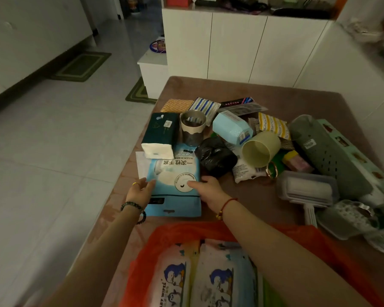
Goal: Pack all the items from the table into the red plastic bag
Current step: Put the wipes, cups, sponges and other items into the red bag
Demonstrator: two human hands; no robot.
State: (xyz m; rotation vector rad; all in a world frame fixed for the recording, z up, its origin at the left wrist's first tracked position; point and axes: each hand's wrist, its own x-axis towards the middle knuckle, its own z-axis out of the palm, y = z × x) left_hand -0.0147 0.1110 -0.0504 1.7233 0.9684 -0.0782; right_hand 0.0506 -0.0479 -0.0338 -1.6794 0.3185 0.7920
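Note:
A red plastic bag (333, 247) lies open at the table's near edge with two baby wipes packs (211, 278) inside. Just beyond it a flat light-blue pouch of disposable gloves (175, 191) lies on the table. My left hand (140, 191) grips its left edge and my right hand (206, 188) presses on its right side. Behind the pouch sit a dark green tissue pack (161, 134), a metal cup (192, 126), a black crumpled bag (215, 157), a pale yellow cup (261, 148) on its side and a light-blue box (232, 127).
More items crowd the table's right half: a grey perforated basket (328, 151), a lint roller in a clear case (308, 189), a lidded container (348, 218), sponges (273, 125), packets at the back. White cabinets (231, 45) stand beyond the brown table (253, 202). Tiled floor lies to the left.

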